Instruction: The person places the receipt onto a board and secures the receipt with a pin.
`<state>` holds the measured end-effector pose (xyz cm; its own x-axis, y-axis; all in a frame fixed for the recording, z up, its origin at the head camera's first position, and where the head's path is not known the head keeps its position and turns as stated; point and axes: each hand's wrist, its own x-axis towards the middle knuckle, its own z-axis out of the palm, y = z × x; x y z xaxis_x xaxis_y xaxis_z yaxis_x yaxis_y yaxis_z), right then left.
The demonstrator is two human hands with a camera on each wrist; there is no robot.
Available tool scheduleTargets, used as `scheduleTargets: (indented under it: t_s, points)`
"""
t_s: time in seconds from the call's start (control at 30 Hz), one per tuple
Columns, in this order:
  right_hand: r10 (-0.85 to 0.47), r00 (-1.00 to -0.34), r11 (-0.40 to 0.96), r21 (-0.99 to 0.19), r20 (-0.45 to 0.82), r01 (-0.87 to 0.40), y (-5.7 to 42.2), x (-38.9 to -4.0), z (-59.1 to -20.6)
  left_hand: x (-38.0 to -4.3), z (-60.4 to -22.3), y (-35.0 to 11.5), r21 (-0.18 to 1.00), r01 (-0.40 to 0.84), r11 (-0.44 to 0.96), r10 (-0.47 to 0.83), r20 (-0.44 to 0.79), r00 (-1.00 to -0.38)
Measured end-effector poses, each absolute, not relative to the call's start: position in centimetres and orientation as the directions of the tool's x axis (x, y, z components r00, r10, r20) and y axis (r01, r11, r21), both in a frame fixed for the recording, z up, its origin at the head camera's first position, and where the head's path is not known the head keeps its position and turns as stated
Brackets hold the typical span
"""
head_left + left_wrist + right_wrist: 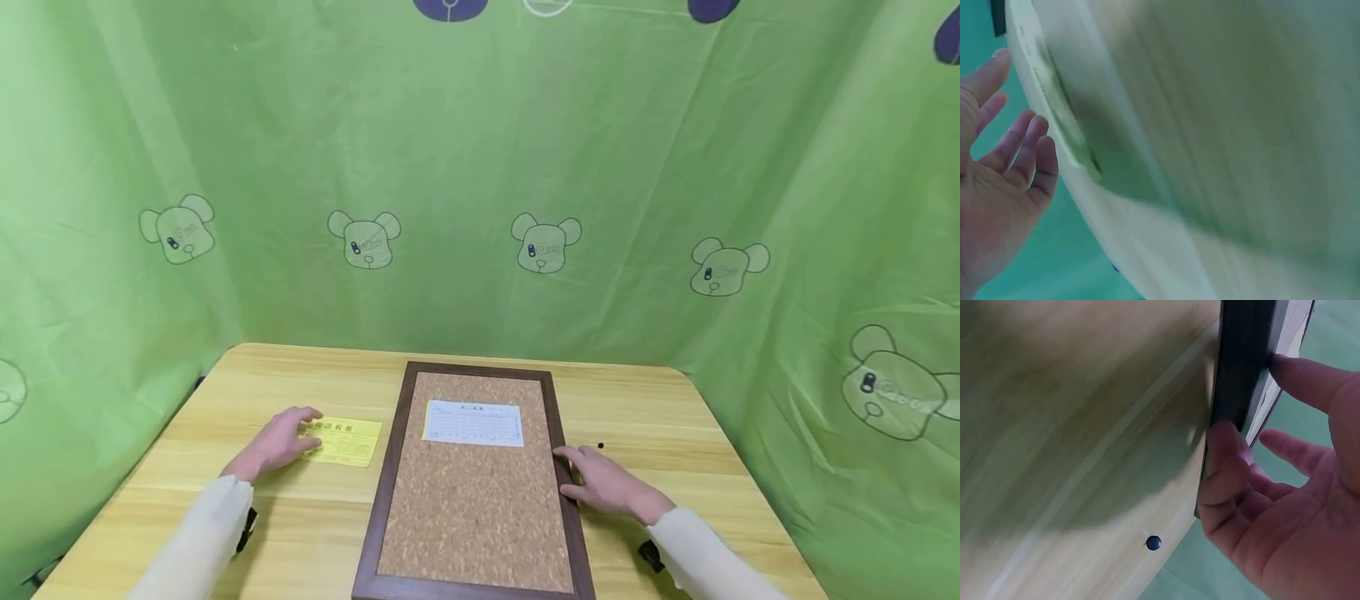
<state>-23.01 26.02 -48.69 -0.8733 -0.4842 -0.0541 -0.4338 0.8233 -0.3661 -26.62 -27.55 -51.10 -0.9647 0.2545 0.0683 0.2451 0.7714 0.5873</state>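
Left hand (276, 442) partly hides the yellow slip (351, 442) in head view.

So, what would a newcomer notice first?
Probably the green cloth with outlined animal faces, filling most of the head view. Next, the framed corkboard at lower centre, bearing a white slip, with the right hand on its right edge. A yellow slip lies left of the corkboard, by the left hand.

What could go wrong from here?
1. The white slip shows no visible fastener on the corkboard; if the right hand, at its edge, jolts it, the paper may shift.
2. The yellow slip lies on the table by the left hand; a clumsy grab might crease it or make it skid.
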Motion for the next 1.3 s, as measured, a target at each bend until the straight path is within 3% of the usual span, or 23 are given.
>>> scheduleTargets:
  t_s: [0.4, 0.8, 1.13, 1.3]
  points:
    - [-0.486, -0.866, 0.814, -0.419, -0.114, -0.402, 26.1, -22.1, -48.5, -25.8, -51.7, -29.7, 0.476, 0.119, 0.872, 0.095, 0.076, -0.993]
    - [-0.485, -0.864, 0.819, -0.417, -0.133, -0.395, 26.0, -22.3, -48.4, -26.0, -51.1, -29.8, 0.444, 0.116, 0.889, 0.098, 0.063, -0.993]
    - [-0.486, -0.863, 0.818, -0.419, -0.136, -0.394, 25.9, -22.5, -48.5, -26.5, -50.6, -29.7, 0.396, 0.003, 0.918, 0.019, -0.036, -0.999]
    - [-0.489, -0.861, 0.816, -0.421, -0.14, -0.395, 25.9, -22.6, -48.6, -26.4, -50.3, -29.8, 0.407, 0.008, 0.913, 0.032, -0.051, -0.998]
